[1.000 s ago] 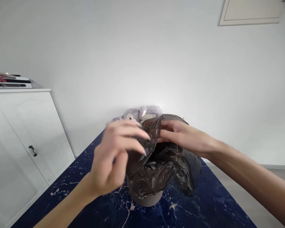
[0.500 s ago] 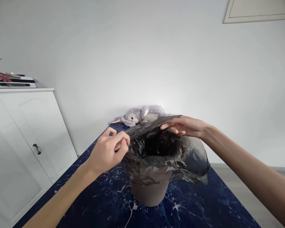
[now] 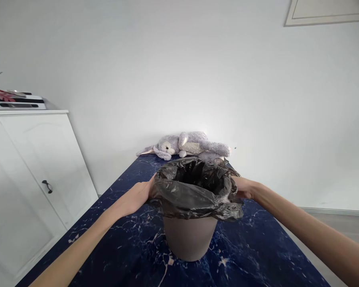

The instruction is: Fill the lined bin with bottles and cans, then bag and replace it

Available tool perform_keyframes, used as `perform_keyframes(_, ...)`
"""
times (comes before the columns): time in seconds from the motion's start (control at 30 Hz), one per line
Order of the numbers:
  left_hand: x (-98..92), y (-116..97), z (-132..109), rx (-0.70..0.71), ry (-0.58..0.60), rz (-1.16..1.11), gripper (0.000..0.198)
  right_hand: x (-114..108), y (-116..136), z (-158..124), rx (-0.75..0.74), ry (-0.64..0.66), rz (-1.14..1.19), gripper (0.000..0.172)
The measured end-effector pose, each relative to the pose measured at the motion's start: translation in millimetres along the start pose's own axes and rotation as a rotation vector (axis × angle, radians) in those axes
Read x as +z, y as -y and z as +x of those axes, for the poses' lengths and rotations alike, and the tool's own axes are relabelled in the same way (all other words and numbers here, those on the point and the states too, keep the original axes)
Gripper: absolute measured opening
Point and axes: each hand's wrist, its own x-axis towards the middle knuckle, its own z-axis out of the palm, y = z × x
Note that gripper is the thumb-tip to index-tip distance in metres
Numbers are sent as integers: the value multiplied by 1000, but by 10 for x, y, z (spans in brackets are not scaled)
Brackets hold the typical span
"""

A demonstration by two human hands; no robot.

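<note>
A grey-brown trash can [image 3: 189, 239] stands upright on a dark blue marbled table [image 3: 122, 255]. Its inside is lined with a thin black trash bag [image 3: 188, 199], whose top edge is folded outward over the rim and hangs loosely around it. My left hand [image 3: 140, 195] touches the bag at the left of the rim, its fingers hidden behind the plastic. At the right side, my right hand [image 3: 243, 187] reaches behind the bag's folded edge, and its fingers are hidden too.
A grey plush bunny [image 3: 191, 144] lies on its side at the table's far end, against the white wall [image 3: 179, 71]. To the left stands a white cabinet [image 3: 26, 179] with a black handle and several things on top.
Both hands have come down from the bag's raised far edge to the sides of the can. That edge now lies folded over the rim, and more of the plush bunny shows.
</note>
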Motion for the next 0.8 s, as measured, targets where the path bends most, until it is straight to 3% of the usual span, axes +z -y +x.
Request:
perform_keyframes(0.1,-53,-85,-191,-17,-126,69,42,-95,74,-179,140,65,-24,28)
perform_keyframes(0.17,-61,-169,-325,87,-241,104,36,-122,123,-311,126,-46,-72,27)
perform_keyframes(0.27,-3,-263,-515,394,-301,146,32,-69,140,-597,-142,-395,-187,19)
perform_keyframes(0.33,63,-293,-610,535,-273,218,34,2,106,-822,-424,-500,-322,7)
perform_keyframes(0.37,96,-299,-644,573,-261,264,30,41,82,-925,-576,-466,-417,8)
perform_keyframes(0.43,154,-293,-686,634,-247,351,16,120,36,-1085,-837,-293,-604,28)
perform_keyframes(0.5,201,-250,-705,712,-243,421,11,200,0,-1164,-939,-103,-731,35)
perform_keyframes(0.6,249,-109,-728,797,-209,526,14,298,-49,-1170,-926,57,-834,18)
perform_keyframes(0.73,250,152,-791,753,-130,609,26,299,-78,-1166,-870,247,-926,28)
perform_keyframes(0.8,232,269,-850,691,-104,565,23,242,-17,-1200,-849,261,-890,25)
